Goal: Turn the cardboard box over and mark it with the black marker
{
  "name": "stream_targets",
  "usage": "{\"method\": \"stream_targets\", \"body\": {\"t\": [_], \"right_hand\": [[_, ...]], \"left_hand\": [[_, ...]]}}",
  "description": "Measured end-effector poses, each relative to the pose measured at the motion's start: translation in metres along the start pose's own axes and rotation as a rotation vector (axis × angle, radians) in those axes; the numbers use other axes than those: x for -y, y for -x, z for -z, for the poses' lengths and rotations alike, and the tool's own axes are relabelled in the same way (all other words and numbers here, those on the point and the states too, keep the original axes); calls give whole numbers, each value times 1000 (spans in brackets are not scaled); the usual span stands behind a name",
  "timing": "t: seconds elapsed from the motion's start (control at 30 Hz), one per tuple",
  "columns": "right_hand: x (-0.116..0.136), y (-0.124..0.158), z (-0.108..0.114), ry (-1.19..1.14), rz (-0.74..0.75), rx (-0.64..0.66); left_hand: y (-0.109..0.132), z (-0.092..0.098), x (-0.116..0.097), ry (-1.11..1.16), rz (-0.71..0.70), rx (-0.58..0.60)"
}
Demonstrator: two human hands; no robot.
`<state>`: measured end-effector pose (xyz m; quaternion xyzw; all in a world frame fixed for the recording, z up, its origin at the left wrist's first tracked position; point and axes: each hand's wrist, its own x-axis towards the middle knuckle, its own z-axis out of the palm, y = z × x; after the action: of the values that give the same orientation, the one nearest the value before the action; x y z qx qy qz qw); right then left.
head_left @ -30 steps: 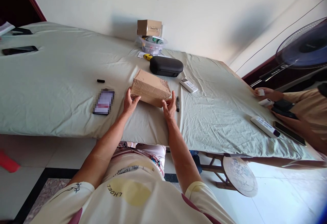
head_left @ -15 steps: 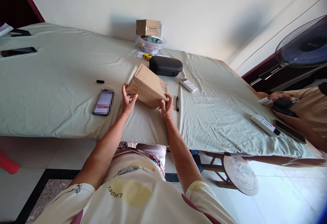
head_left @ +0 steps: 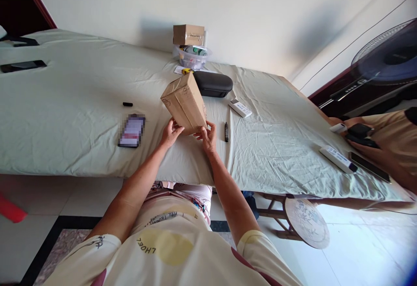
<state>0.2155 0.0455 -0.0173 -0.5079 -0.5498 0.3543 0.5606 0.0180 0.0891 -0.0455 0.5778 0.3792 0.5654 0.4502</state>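
Observation:
A brown cardboard box (head_left: 185, 105) is tilted up between my two hands over the cloth-covered table. My left hand (head_left: 171, 133) grips its lower left edge, thumb on the near face. On the lower right corner, my right hand (head_left: 207, 137) holds the box with thumb and fingers. Some fingers are hidden behind or beneath the cardboard. An uncapped black marker (head_left: 226, 132) lies just right of my right hand, and a small black cap (head_left: 127, 104) lies to the left. Left of my left hand is a phone (head_left: 132, 131) with a blurred screen.
Behind the box sit a black hard case (head_left: 213, 84), a yellow tape measure (head_left: 186, 71) and a plastic tub (head_left: 193, 59) with another carton (head_left: 189, 34) on top. A white device (head_left: 240, 108) lies to the right. Another person's arm (head_left: 391, 147) rests at the right edge near a fan (head_left: 387, 60).
The box has been turned and tipped so its left end stands higher and faces me more. My left hand has slid right and down along it.

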Motion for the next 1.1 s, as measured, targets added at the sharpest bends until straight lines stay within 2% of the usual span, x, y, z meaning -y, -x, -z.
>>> {"method": "stream_targets", "body": {"t": [0.13, 0.3, 0.5, 0.77, 0.93, 1.1], "right_hand": [[2, 1, 1, 91, -25, 12], [0, -1, 5, 394, 40, -30], [2, -3, 8, 613, 83, 72], [6, -1, 7, 612, 29, 102], [6, 1, 6, 571, 50, 124], [7, 2, 7, 522, 55, 157]], "left_hand": [[1, 2, -1, -74, -58, -80], [3, 7, -4, -153, -75, -127], [1, 9, 2, -271, -59, -161], [3, 9, 9, -306, -135, -209], [2, 13, 11, -364, -140, -226], [3, 11, 10, -403, -197, -183]]}}
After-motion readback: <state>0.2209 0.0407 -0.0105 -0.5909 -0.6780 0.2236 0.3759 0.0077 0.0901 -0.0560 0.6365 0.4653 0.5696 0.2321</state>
